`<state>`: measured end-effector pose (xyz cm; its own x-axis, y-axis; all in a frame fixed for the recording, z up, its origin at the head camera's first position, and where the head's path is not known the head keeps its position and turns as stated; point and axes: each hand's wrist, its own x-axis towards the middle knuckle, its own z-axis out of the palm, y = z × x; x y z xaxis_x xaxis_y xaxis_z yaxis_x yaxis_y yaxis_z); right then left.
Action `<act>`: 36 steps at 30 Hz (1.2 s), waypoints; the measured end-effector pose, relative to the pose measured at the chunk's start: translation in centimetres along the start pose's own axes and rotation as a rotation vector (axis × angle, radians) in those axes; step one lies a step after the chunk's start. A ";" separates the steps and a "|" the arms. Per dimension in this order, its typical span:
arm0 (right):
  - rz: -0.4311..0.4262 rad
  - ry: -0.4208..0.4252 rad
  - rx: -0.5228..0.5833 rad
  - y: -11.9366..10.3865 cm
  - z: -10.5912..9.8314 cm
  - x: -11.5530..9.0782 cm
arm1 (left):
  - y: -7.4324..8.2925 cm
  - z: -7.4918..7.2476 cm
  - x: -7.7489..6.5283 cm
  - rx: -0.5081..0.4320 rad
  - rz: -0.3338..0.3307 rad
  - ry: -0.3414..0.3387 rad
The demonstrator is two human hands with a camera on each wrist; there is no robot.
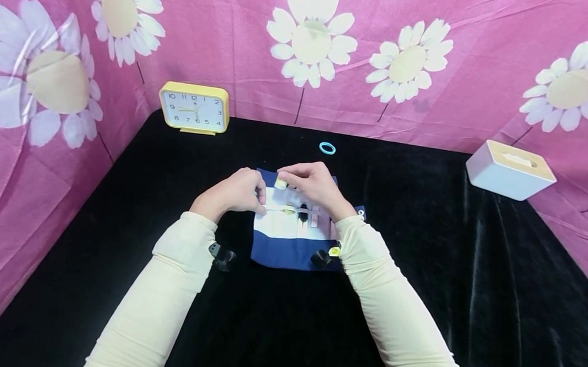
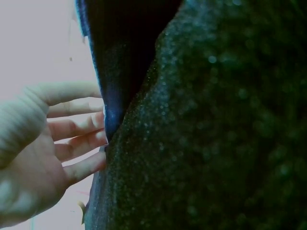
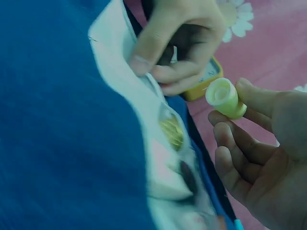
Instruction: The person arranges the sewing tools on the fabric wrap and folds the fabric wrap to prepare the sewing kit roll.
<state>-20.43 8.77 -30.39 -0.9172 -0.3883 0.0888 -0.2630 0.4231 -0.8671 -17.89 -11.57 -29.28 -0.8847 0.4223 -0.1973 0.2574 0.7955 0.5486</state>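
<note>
A blue cloth organizer [image 1: 290, 252] with a white pocket panel [image 1: 267, 223] lies spread on the black cloth. At its left side, my left hand [image 1: 236, 191] pinches the rim of the white pocket strip between thumb and fingers. Up close in the right wrist view, that rim is pulled slightly away from the panel. My right hand [image 3: 268, 143] pinches a small pale yellow cylinder [image 3: 230, 105] with a recessed whitish end, perhaps a thread spool, above the organizer. Pockets hold a gold-yellow item [image 3: 171, 132], a black-handled item [image 1: 303, 213] and a pink item [image 1: 314, 217].
Behind the organizer lies a light-blue ring [image 1: 327, 148]. A yellow clock [image 1: 194, 108] stands at the back left, a white tissue box [image 1: 504, 175] at the back right. Pink flowered cloth [image 1: 251, 48] hangs around the black table [image 1: 445, 258].
</note>
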 end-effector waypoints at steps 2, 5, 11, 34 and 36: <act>-0.002 -0.006 -0.003 0.2 0.5 0.0 | 0.1 0.0 0.1 0.000 0.005 0.000; -0.003 -0.007 -0.033 0.7 1.0 -0.3 | 0.2 0.1 0.1 0.004 0.013 0.004; -0.021 0.007 -0.109 1.4 1.5 -0.5 | 0.3 0.2 0.1 0.010 -0.004 -0.001; -0.068 -0.037 -0.259 1.3 2.6 -0.7 | -0.3 -0.2 -0.2 -0.019 0.010 -0.008; -0.049 -0.049 -0.256 1.3 2.6 -0.6 | -0.4 -0.1 -0.2 -0.019 0.017 -0.006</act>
<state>-19.43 7.47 -32.84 -0.8876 -0.4500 0.0988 -0.3800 0.5938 -0.7092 -17.87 -11.99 -29.32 -0.8780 0.4382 -0.1925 0.2650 0.7800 0.5669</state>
